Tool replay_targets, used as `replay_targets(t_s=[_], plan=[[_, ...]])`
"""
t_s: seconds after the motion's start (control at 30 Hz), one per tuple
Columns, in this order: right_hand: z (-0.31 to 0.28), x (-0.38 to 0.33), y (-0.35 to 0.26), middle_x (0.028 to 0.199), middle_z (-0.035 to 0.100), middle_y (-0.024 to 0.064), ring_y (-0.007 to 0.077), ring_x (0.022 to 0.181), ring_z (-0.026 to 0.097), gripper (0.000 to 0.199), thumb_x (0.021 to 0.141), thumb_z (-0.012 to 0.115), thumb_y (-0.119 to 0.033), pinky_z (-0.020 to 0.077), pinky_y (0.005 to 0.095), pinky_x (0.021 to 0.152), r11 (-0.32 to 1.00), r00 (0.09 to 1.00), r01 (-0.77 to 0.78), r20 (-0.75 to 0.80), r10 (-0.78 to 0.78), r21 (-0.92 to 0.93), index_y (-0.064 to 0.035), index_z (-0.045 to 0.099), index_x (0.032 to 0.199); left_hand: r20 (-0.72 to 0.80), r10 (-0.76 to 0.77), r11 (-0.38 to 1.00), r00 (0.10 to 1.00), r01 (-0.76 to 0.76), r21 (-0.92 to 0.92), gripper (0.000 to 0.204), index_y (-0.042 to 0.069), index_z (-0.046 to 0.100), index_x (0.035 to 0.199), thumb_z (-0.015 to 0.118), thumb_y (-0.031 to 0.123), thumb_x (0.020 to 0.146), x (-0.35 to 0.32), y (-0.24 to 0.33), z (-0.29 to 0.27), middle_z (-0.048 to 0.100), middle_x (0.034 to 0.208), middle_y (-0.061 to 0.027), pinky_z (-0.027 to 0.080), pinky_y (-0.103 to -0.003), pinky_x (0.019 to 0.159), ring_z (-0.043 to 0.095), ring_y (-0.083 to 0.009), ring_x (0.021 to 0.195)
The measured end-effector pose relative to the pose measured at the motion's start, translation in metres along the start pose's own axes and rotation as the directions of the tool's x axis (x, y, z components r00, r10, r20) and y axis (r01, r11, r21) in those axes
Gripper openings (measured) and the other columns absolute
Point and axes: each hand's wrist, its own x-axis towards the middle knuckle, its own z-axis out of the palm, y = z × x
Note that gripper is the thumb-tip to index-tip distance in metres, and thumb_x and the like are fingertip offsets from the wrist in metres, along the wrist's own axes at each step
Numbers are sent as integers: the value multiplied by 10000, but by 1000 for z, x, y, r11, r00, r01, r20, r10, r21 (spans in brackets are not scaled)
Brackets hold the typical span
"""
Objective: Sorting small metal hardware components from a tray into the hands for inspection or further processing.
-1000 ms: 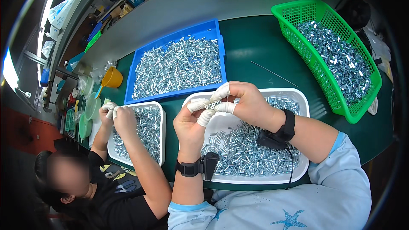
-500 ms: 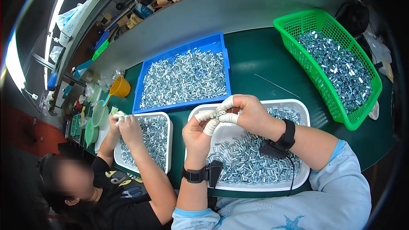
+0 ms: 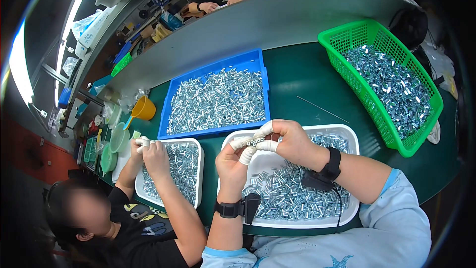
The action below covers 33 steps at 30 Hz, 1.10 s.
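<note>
The pale blue shirt (image 3: 317, 245) is nearest, cut off by the lower edge. Above it, the left hand (image 3: 233, 166) and the right hand (image 3: 295, 141) meet, with white covers (image 3: 267, 145) on some fingertips. Both hands pinch one bunch of short, round, silver metal tubes (image 3: 255, 142) between thumbs and fingers, with the open ends facing up. Call that bunch the middle of the clock.

Between 4 and 5 o'clock is the big white plastic tray (image 3: 263, 164), with loose tubes heaped in it. At 8 o'clock, another person in a black shirt (image 3: 158, 250) has both hands up by a smaller white plastic tray (image 3: 201, 173). At 10 o'clock stands a yellow plastic cup (image 3: 144, 107). At 11 o'clock is a blue plastic tray (image 3: 243, 64) of silver bits. At 2 o'clock a thin metal rod (image 3: 322, 108) lies on the green desk (image 3: 297, 79), and past it sits a green plastic basket (image 3: 410, 148) of shiny pieces. Farthest is a grey wall (image 3: 297, 20).

The view has just tipped up a little, but both hands keep their pinch, so the bunch is still held.

The finger covers hide some tubes, so I cannot count them. What the neighbour pinches is too small to tell.
</note>
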Motion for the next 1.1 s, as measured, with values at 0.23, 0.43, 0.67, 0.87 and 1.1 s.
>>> replay_targets(t_s=[0.23,0.43,0.67,0.87,1.1], plan=[[0,0,-1,797,623,18,65,670,532,158,745,697,-72,432,202,605,995,999,53,3,-53,-89,-39,646,891,9,4,1000,1000,-3,-6,202,-31,584,991,635,1,799,0,-1,0,612,975,-74,465,-252,794,583,-132,875],[0,-1,0,785,618,18,67,661,526,162,742,703,-84,429,208,597,997,999,50,-8,-50,-54,-37,645,885,19,8,1000,1000,-8,-3,201,-30,583,995,631,3,803,-1,0,0,609,979,-73,464,-251,794,581,-129,878],[-1,0,-1,787,622,14,64,658,526,150,744,699,-78,430,203,597,996,999,37,-10,-38,-77,-34,645,877,16,9,1000,1000,-9,-4,194,-29,584,992,628,-1,805,-1,-1,1,608,977,-71,463,-251,796,579,-128,880],[0,1,-3,790,624,13,57,665,528,141,747,690,-58,433,200,601,997,999,37,-5,-37,-68,-31,646,878,0,15,1000,1000,-15,-14,194,-29,587,986,631,-12,798,0,-1,0,608,978,-72,464,-256,800,581,-131,882],[1,1,6,774,609,8,53,624,499,144,748,702,-96,403,201,546,999,999,51,-18,-51,-8,-48,659,877,12,20,1000,1000,-20,-23,192,-28,592,981,631,-21,793,0,0,1,610,977,-77,468,-265,806,584,-139,889]])
